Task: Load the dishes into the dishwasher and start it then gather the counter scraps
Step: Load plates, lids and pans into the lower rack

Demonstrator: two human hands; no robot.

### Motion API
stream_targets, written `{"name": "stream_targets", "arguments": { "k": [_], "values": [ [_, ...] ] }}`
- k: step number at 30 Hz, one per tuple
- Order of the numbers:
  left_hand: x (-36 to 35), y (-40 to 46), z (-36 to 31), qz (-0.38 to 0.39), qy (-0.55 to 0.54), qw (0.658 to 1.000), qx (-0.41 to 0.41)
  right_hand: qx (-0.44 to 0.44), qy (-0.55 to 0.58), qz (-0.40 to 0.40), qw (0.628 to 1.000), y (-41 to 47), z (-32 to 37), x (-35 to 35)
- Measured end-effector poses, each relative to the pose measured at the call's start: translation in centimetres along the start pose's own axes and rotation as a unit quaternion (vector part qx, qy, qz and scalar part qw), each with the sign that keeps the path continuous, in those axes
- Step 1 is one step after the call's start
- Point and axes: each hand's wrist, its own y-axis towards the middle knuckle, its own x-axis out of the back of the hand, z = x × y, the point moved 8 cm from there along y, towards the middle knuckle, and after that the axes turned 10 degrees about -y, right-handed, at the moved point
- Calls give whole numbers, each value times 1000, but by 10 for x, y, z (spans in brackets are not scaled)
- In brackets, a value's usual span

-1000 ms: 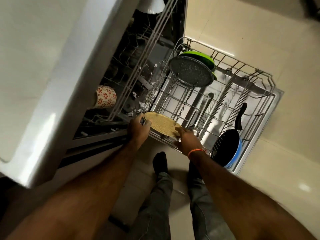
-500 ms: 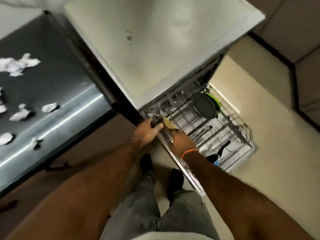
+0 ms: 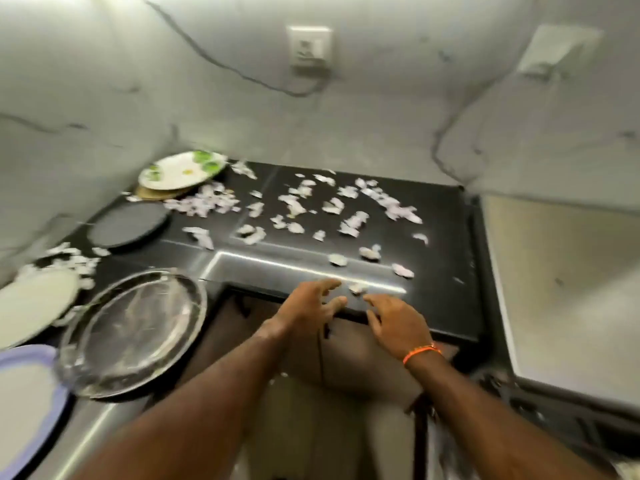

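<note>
Reaching over the black bench (image 3: 433,271) edge, the left hand (image 3: 308,306) and right hand (image 3: 398,320) hover empty, fingers spread. Unloaded steel plate (image 3: 133,332) at 9 o'clock, paper scraps (image 3: 349,220) at 12; likely next grabbing a plate.
</note>
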Motion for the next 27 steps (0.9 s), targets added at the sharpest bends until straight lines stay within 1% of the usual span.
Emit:
{"name": "stream_targets", "arguments": {
  "k": [3,7,9,11,13,17,20,23,27],
  "values": [
    [90,-5,46,-51,24,998,30,39,-3,44,998,59,64,-4],
    [192,-18,116,-68,82,991,78,90,-7,101,991,125,144,-26],
    [236,-28,140,-81,96,988,86,105,11,107,989,153,184,-31],
    [278,-38,165,-112,94,984,103,112,25,110,987,179,223,-35],
    [315,-45,193,-140,69,981,116,128,22,125,984,206,262,-46],
    [367,-46,250,-181,39,970,157,170,11,156,973,264,335,-72],
    [398,-36,291,-220,40,956,191,193,11,184,964,317,383,-100],
    [423,-19,331,-253,25,939,232,190,27,203,960,372,423,-129],
    [443,3,384,-302,-7,905,299,172,58,213,960,424,460,-165]
  ]
}}
